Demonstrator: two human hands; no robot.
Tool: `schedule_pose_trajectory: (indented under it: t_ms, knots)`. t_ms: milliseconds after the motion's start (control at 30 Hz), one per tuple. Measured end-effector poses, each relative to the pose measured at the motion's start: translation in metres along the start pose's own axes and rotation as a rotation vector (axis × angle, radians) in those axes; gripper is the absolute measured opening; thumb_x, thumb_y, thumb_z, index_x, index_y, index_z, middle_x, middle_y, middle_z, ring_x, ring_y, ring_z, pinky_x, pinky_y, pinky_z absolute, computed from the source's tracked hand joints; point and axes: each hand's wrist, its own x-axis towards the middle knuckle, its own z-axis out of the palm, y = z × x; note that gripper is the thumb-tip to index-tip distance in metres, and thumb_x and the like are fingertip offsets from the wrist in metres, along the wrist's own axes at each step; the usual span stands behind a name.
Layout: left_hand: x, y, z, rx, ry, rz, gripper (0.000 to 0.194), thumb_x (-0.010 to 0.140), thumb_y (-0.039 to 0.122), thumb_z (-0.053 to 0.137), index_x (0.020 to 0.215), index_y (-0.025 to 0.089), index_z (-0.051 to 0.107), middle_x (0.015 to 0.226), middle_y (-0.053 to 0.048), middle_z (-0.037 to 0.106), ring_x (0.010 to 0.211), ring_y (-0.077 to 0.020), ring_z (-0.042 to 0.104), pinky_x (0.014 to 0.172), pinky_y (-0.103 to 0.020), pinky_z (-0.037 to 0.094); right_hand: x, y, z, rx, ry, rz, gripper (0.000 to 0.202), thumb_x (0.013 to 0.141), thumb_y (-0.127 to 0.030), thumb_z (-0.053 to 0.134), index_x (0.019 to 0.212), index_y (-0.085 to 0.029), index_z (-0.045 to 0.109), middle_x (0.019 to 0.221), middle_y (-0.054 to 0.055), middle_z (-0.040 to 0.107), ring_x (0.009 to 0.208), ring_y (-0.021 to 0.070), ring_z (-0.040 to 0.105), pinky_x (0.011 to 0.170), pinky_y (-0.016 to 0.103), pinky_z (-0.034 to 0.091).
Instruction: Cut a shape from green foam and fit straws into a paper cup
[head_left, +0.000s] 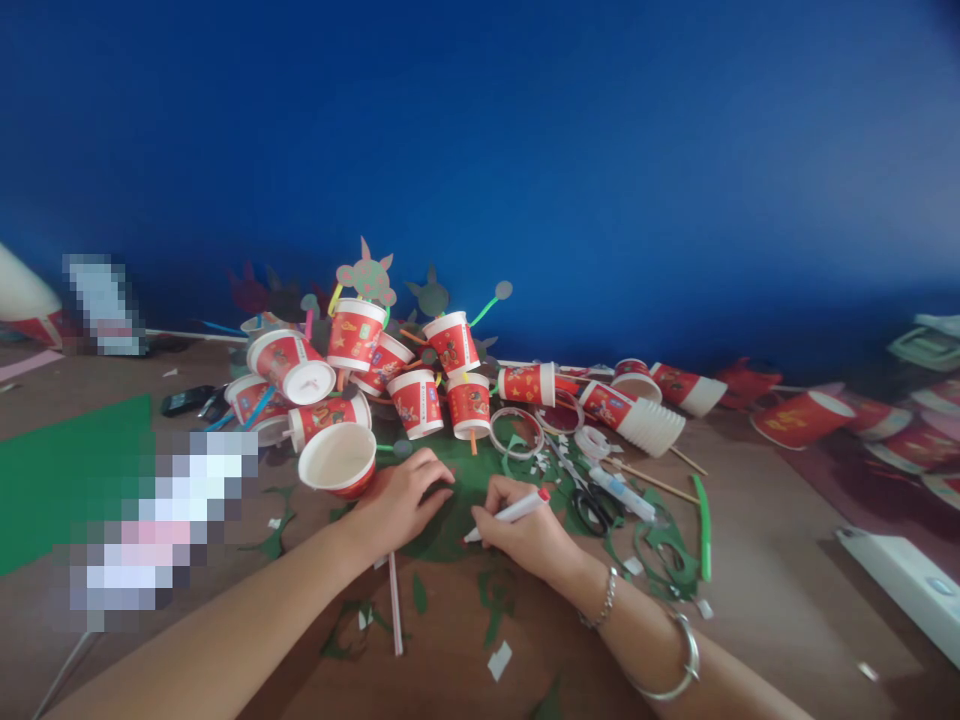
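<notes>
My right hand [519,528] is closed around a white marker [517,508] with a red end, its tip pointing down and left at a piece of green paper [466,490]. My left hand [409,500] lies on the same paper with its fingers stretched out, holding nothing. Right behind the left hand, a white-lined red paper cup [337,462] is tilted with its mouth toward me. Beyond both hands, red paper cups with straw limbs and cut-paper heads are piled up, one topped by a horned paper head [369,275].
Scissors [591,510], a glue tube [621,494], tape rolls [517,432] and green scraps [666,560] lie to the right. Stacked cups [637,418] lie behind them. A green sheet [67,480] is at left, a white power strip [900,590] at far right. Striped straws [395,605] lie in front.
</notes>
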Motion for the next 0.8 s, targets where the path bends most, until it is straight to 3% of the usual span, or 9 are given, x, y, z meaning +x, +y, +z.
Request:
schedule_pose_trajectory:
  t_ms: [800]
  knots:
    - [0.0005,-0.0043,0.0034,-0.006,0.013,0.021,0.01,0.085,0.023,0.054,0.093,0.021,0.059,0.097,-0.003,0.06,0.086,-0.0169,0.063,0.073,-0.026,0.048,0.0011,0.0018,0.0008,0.008,0.012,0.027,0.025,0.073,-0.022,0.054,0.054,-0.021,0.038,0.046,-0.005,0.051,0.044,0.0098,0.049,0.043,0.019,0.033]
